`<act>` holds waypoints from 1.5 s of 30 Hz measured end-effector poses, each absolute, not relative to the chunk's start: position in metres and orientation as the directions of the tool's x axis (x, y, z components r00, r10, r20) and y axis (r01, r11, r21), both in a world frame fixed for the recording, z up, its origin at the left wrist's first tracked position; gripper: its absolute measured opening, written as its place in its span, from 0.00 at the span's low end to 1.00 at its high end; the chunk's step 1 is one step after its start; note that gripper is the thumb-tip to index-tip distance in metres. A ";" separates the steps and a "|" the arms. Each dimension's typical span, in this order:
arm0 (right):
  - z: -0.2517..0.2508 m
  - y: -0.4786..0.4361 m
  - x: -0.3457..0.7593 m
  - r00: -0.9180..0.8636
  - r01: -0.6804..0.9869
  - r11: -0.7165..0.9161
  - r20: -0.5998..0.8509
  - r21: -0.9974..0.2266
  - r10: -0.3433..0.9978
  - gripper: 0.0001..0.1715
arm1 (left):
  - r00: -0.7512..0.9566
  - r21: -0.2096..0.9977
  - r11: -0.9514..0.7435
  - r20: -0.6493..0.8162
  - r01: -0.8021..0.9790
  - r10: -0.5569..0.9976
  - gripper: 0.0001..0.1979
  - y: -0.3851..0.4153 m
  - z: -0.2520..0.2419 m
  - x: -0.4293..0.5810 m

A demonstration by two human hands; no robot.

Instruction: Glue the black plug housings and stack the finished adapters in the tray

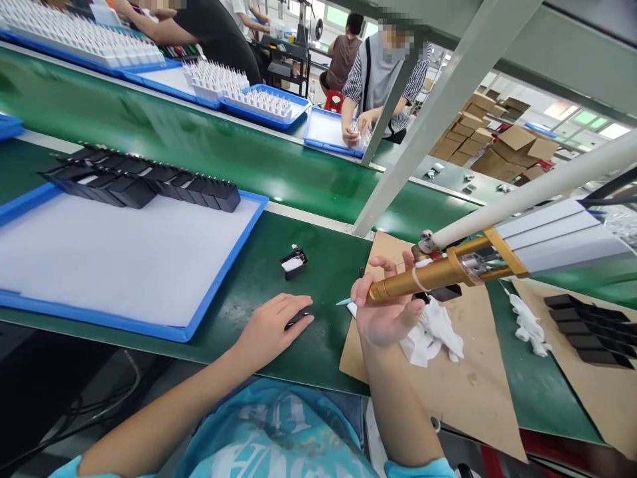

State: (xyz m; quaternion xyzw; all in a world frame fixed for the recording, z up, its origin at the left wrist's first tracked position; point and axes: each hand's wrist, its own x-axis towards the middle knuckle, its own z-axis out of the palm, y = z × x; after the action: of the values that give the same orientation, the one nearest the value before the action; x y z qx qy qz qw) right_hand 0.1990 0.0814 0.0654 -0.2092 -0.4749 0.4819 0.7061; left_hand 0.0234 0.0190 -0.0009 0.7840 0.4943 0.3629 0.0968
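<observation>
My left hand (271, 326) rests low over the green bench, its fingers closed on a small black part (298, 317) mostly hidden under them. My right hand (385, 312), palm turned up, curls loosely round the front of a gold pen-like tool (413, 277) with a tapered teal tip (343, 302). The tip points left, toward my left hand, and is apart from the black part. Beyond my left hand sits a small black housing (293, 262) with a white face. Crumpled white cloth (432, 335) lies below the tool on cardboard (478, 385).
A blue-rimmed tray (124, 259) at left carries rows of black housings (124, 186). More black housings (590, 332) lie on cardboard at right. A slanting metal post (398, 172) rises behind my right hand. Across the line, a person (371, 86) handles small parts beside trays.
</observation>
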 end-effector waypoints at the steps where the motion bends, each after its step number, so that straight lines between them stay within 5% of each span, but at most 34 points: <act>1: 0.066 0.081 0.199 0.086 -0.481 0.449 0.469 -0.753 0.879 0.24 | 0.223 0.534 -0.481 0.476 0.695 0.851 0.10 0.019 -0.002 0.024; 5: 0.066 0.081 0.199 0.092 -0.488 0.447 0.465 -0.750 0.881 0.24 | 0.204 0.546 -0.443 0.444 0.711 0.873 0.07 0.021 -0.006 0.026; 12: 0.065 0.082 0.199 0.093 -0.443 0.455 0.465 -0.773 0.880 0.27 | 0.358 0.162 -0.405 0.257 0.900 0.898 0.16 0.019 -0.004 0.026; 15: 0.066 0.083 0.199 0.091 -0.454 0.456 0.469 -0.766 0.878 0.27 | 0.385 0.215 -0.410 0.147 0.886 0.911 0.15 0.021 -0.002 0.023; 18: 0.066 0.083 0.199 0.097 -0.472 0.455 0.468 -0.756 0.878 0.25 | 0.335 0.471 -0.339 0.095 0.815 0.937 0.14 0.024 0.000 0.019; 21: 0.065 0.084 0.200 0.115 -0.467 0.455 0.458 -0.758 0.882 0.27 | 0.128 0.892 -0.042 -0.018 0.450 0.992 0.14 0.026 0.002 0.017; 23: 0.064 0.085 0.201 0.117 -0.459 0.454 0.455 -0.764 0.883 0.29 | 0.042 0.984 0.174 -0.172 -0.046 0.984 0.18 0.025 0.006 0.018; 25: 0.063 0.086 0.202 0.117 -0.461 0.453 0.454 -0.763 0.883 0.29 | 0.059 0.831 0.269 -0.276 -0.486 0.959 0.20 0.023 0.012 0.021; 28: 0.063 0.087 0.203 0.127 -0.474 0.452 0.449 -0.756 0.884 0.30 | 0.138 0.566 0.295 -0.304 -0.770 0.943 0.20 0.021 0.023 0.025; 31: 0.064 0.087 0.203 0.127 -0.474 0.449 0.446 -0.757 0.886 0.30 | 0.174 0.515 0.311 -0.297 -0.799 0.939 0.18 0.020 0.029 0.028; 39: 0.069 0.084 0.201 0.138 -0.426 0.442 0.426 -0.789 0.894 0.30 | 0.079 0.811 0.195 -0.182 -0.552 0.980 0.23 0.019 0.019 0.022; 45: 0.068 0.086 0.202 0.137 -0.442 0.443 0.430 -0.780 0.893 0.29 | 0.026 0.787 0.056 -0.051 -0.615 0.998 0.22 0.014 0.015 0.011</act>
State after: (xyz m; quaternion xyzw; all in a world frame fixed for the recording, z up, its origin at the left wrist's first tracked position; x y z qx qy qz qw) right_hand 0.2020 0.0856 0.0678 -0.2442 -0.4612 0.4678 0.7134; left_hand 0.0111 0.0144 0.0149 0.2977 0.3220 0.6191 0.6515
